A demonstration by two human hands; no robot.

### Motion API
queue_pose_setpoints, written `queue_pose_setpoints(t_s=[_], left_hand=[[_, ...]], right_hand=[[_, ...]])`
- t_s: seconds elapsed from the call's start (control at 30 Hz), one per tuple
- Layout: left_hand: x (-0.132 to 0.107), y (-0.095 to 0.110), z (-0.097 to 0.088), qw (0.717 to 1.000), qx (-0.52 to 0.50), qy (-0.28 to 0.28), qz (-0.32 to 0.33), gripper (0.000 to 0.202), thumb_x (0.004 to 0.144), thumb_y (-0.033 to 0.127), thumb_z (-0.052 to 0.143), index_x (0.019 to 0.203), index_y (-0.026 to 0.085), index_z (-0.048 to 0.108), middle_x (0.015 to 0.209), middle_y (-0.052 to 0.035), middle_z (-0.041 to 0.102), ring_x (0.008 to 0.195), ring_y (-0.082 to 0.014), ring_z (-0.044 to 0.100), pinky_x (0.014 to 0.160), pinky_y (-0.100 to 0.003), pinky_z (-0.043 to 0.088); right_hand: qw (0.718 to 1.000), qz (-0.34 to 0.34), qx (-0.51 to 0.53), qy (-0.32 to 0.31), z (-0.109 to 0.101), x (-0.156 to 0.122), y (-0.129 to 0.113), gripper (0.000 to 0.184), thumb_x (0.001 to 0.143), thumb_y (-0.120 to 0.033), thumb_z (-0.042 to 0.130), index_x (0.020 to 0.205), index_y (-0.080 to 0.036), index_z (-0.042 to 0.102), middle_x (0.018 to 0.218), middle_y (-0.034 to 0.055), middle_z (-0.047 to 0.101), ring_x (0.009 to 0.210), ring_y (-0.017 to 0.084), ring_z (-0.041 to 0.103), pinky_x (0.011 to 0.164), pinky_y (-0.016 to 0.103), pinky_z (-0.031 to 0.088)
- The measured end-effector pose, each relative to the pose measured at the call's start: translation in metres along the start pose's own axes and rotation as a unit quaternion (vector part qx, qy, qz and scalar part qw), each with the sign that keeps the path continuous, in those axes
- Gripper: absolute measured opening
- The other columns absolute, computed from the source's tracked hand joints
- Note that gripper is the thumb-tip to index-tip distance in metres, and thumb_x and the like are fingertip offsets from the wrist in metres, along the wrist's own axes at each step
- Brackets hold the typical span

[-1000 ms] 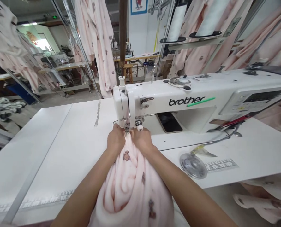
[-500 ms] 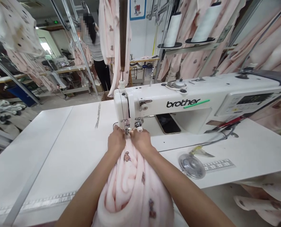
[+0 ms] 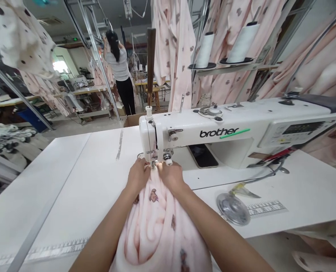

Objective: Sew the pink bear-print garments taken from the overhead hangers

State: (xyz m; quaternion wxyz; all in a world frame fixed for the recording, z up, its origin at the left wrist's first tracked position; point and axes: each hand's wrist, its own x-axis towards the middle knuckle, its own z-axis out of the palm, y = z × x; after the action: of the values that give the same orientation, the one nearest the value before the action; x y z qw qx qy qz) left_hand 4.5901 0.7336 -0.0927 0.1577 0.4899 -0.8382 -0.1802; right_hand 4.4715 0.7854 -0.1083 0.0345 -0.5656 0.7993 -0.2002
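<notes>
While both of my hands press down on the soft pink cloth [image 3: 159, 230], it lies bunched at 6 o'clock of the needle. My left hand [image 3: 138, 176] pinches the cloth at 7 o'clock of the needle, fingers closed on it. My right hand [image 3: 171, 176] grips it at 5 o'clock. I see the white sewing machine [image 3: 230, 130] at 12 o'clock on the white table [image 3: 71, 181].

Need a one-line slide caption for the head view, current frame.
Both hands, left hand and right hand, press bunched pink fleece at the presser foot of a white sewing machine.
</notes>
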Motion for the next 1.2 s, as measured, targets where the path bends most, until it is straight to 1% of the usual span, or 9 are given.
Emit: queue_pose_setpoints(t_s=[0.1,0.17,0.23,0.3,0.4,0.6,1.03,1.2], left_hand=[[0.001,-0.003,-0.003,1.0,-0.025,0.001,0.002,0.014,0.082,0.019,0.043,0.086,0.016,0.056,0.094,-0.0057,0.06,0.089,-0.0187,0.059,0.075,-0.027,0.043],[0.002,-0.003,-0.004,0.999,-0.035,0.001,-0.002,0.013,0.082,0.019,0.043,0.084,0.016,0.056,0.093,-0.0064,0.061,0.088,-0.0192,0.059,0.075,-0.028,0.043],[0.003,-0.002,-0.004,0.999,-0.044,0.0,-0.006,0.013,0.081,0.018,0.043,0.083,0.016,0.056,0.092,-0.0061,0.061,0.087,-0.0191,0.059,0.073,-0.028,0.043],[0.004,-0.002,-0.003,0.999,-0.05,-0.001,-0.011,0.012,0.08,0.018,0.044,0.081,0.017,0.055,0.09,-0.0058,0.061,0.085,-0.0192,0.059,0.072,-0.028,0.042],[0.005,-0.001,-0.002,0.998,-0.055,-0.001,-0.018,0.009,0.079,0.018,0.044,0.078,0.017,0.054,0.088,-0.0059,0.061,0.083,-0.0198,0.059,0.071,-0.028,0.042],[0.004,-0.002,-0.002,0.997,-0.063,-0.006,-0.035,0.008,0.079,0.019,0.045,0.076,0.018,0.052,0.085,-0.0057,0.061,0.08,-0.0203,0.058,0.069,-0.028,0.041],[0.004,-0.003,-0.006,0.995,-0.094,-0.027,-0.032,0.009,0.077,0.018,0.045,0.076,0.017,0.054,0.086,-0.0065,0.063,0.079,-0.0204,0.059,0.069,-0.029,0.042],[0.005,-0.005,-0.006,0.992,-0.116,-0.03,-0.032,0.009,0.075,0.018,0.046,0.076,0.017,0.055,0.088,-0.0056,0.064,0.083,-0.0203,0.059,0.072,-0.029,0.042]], right_hand=[[0.998,-0.028,0.05,0.0,-0.006,-0.006,0.009,0.027,0.09,-0.032,0.041,0.085,-0.015,0.061,0.073,0.0051,0.064,0.069,0.018,0.06,0.056,0.023,0.036],[0.995,-0.048,0.088,0.001,-0.011,-0.01,0.017,0.035,0.094,-0.036,0.032,0.084,-0.016,0.06,0.071,0.0026,0.063,0.066,0.016,0.059,0.056,0.022,0.037],[0.991,-0.06,0.12,0.004,-0.013,-0.011,0.022,0.042,0.095,-0.035,0.022,0.081,-0.017,0.058,0.072,0.0024,0.062,0.067,0.015,0.058,0.058,0.022,0.038],[0.988,-0.064,0.143,0.007,-0.013,-0.011,0.026,0.044,0.095,-0.031,0.018,0.078,-0.017,0.056,0.074,0.0034,0.062,0.068,0.016,0.058,0.06,0.022,0.038],[0.984,-0.062,0.166,0.008,-0.01,-0.007,0.027,0.04,0.094,-0.03,0.02,0.076,-0.018,0.054,0.072,0.0044,0.062,0.067,0.018,0.058,0.06,0.024,0.038],[0.98,-0.054,0.192,0.004,-0.004,-0.006,0.029,0.039,0.09,-0.034,0.022,0.072,-0.019,0.052,0.065,0.0051,0.059,0.06,0.019,0.056,0.06,0.027,0.038],[0.977,-0.041,0.208,-0.004,-0.006,-0.006,0.028,0.04,0.088,-0.039,0.019,0.074,-0.02,0.051,0.064,0.0057,0.058,0.063,0.022,0.056,0.062,0.029,0.037],[0.977,-0.04,0.209,-0.011,-0.007,-0.006,0.028,0.04,0.088,-0.04,0.018,0.074,-0.021,0.051,0.067,0.0062,0.059,0.066,0.022,0.056,0.063,0.029,0.037]])
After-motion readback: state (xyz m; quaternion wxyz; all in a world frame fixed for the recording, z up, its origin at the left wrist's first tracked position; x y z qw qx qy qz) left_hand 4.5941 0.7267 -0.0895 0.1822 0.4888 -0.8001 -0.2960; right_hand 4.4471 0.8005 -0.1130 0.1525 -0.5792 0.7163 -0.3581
